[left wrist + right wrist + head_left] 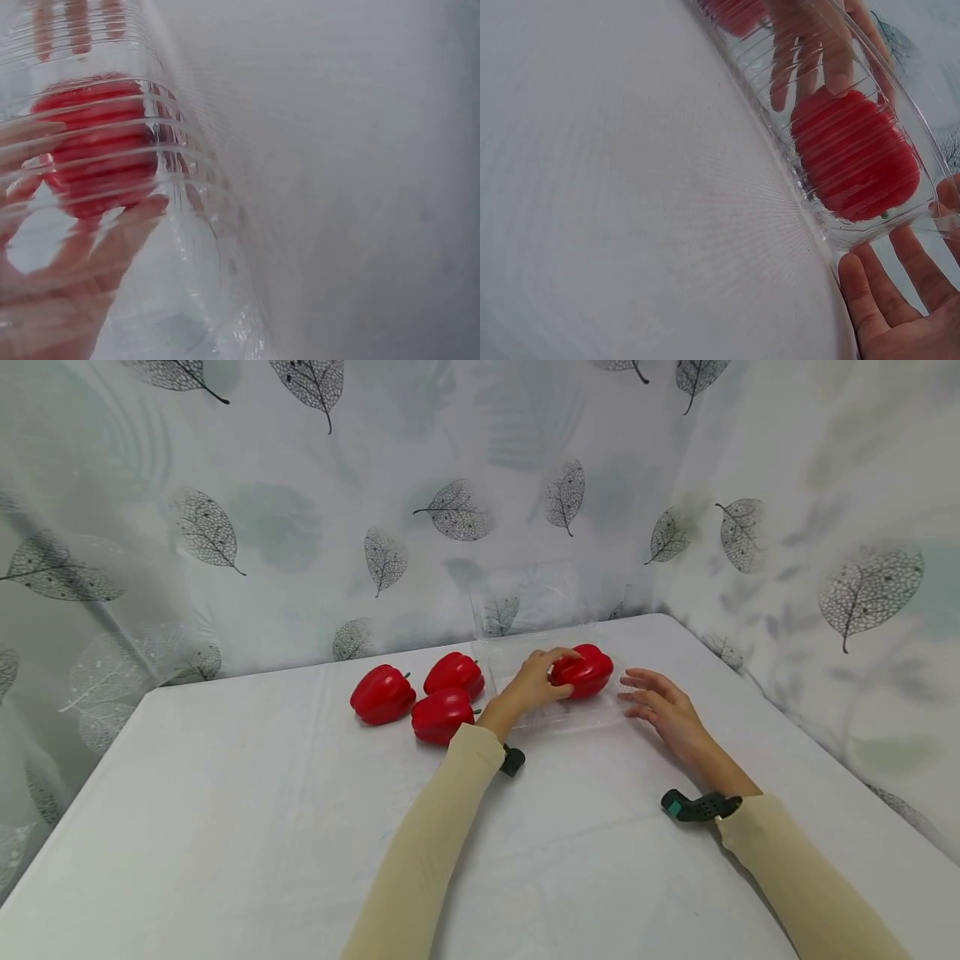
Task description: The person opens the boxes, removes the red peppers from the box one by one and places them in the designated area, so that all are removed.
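A red bell pepper (pixel 590 672) lies in a clear plastic box (pixel 542 717) with ribbed walls. My left hand (pixel 531 685) reaches into the box and holds this pepper from its left side. Through the ribbed wall, the left wrist view shows the thumb and fingers around the pepper (pixel 101 150). My right hand (pixel 666 708) is at the box's right end with fingers spread and nothing held. In the right wrist view its fingers (pixel 922 266) are close to the box wall; whether they touch it, I cannot tell.
Left of the box, three more red bell peppers stand together: one at the left (pixel 382 695), one at the back (pixel 454 674), one in front (pixel 441 716) by my left wrist. The box's clear lid (pixel 528 597) stands raised behind it. A white cloth (pixel 247 810) covers the table.
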A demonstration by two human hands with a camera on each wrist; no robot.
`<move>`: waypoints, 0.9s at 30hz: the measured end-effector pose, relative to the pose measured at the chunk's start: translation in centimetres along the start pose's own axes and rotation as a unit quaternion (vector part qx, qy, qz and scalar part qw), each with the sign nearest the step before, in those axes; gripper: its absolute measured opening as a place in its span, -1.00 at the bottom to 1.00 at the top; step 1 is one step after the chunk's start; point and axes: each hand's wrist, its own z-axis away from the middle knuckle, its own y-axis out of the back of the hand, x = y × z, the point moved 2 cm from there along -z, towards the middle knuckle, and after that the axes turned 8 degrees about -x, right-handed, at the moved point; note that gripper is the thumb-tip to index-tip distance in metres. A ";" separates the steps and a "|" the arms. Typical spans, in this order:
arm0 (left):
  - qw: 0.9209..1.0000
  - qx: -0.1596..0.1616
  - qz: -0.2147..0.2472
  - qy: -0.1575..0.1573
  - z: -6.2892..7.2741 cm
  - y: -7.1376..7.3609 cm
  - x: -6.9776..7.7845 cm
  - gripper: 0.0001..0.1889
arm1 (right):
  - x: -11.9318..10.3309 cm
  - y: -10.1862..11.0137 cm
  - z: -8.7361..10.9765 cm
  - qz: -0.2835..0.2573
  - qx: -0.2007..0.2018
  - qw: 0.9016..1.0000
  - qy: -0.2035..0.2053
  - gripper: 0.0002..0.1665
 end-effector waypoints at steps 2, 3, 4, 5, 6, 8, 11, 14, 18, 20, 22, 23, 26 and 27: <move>1.000 -0.001 -0.002 -0.002 0.0 0.0 0.0 -0.47 | 0.0 0.0 0.0 -0.001 0.000 1.000 0.000 -0.55; 1.000 -0.002 -0.003 -0.003 0.0 0.0 0.0 -0.47 | 0.0 0.0 0.0 -0.001 0.000 1.000 0.000 -0.55; 1.000 -0.004 -0.003 -0.004 0.0 -0.1 0.1 -0.47 | 0.0 0.0 0.0 -0.002 0.000 1.000 0.001 -0.56; 1.000 -0.004 -0.003 -0.005 0.0 -0.1 0.1 -0.47 | 0.0 0.0 0.0 -0.003 -0.001 1.000 0.001 -0.56; 1.000 -0.005 -0.002 -0.006 0.0 -0.1 0.1 -0.47 | 0.0 0.0 0.1 -0.002 -0.001 1.000 0.002 -0.56; 1.000 -0.007 0.001 -0.007 0.0 -0.1 0.2 -0.47 | 0.0 0.0 0.1 -0.003 -0.001 1.000 0.003 -0.55; 1.000 -0.006 0.007 -0.009 0.0 0.0 0.2 -0.46 | 0.0 -0.1 0.1 0.002 -0.001 1.000 0.002 -0.54; 1.000 -0.002 0.010 -0.012 0.1 0.0 0.2 -0.46 | 0.0 -0.1 0.1 0.007 0.000 1.000 0.000 -0.53; 1.000 0.004 0.015 -0.022 0.2 0.0 0.3 -0.46 | 0.1 0.0 0.1 0.006 -0.001 1.000 0.002 -0.53; 0.999 0.007 0.017 -0.026 0.2 0.1 0.4 -0.46 | 0.1 0.0 0.1 0.004 -0.001 1.000 0.003 -0.54; 0.999 0.006 0.018 -0.029 0.2 0.0 0.5 -0.46 | 0.1 0.0 0.1 0.003 -0.002 1.000 0.005 -0.55; 0.999 0.006 0.018 -0.030 0.2 0.0 0.5 -0.46 | 0.1 0.0 0.1 0.002 -0.002 1.000 0.006 -0.55; 0.999 0.005 0.021 -0.032 0.3 0.0 0.6 -0.46 | 0.2 0.0 0.1 0.002 -0.004 1.000 0.007 -0.55; 0.999 0.006 0.023 -0.033 0.3 0.0 0.7 -0.46 | 0.2 0.0 0.1 0.004 -0.004 1.000 0.007 -0.55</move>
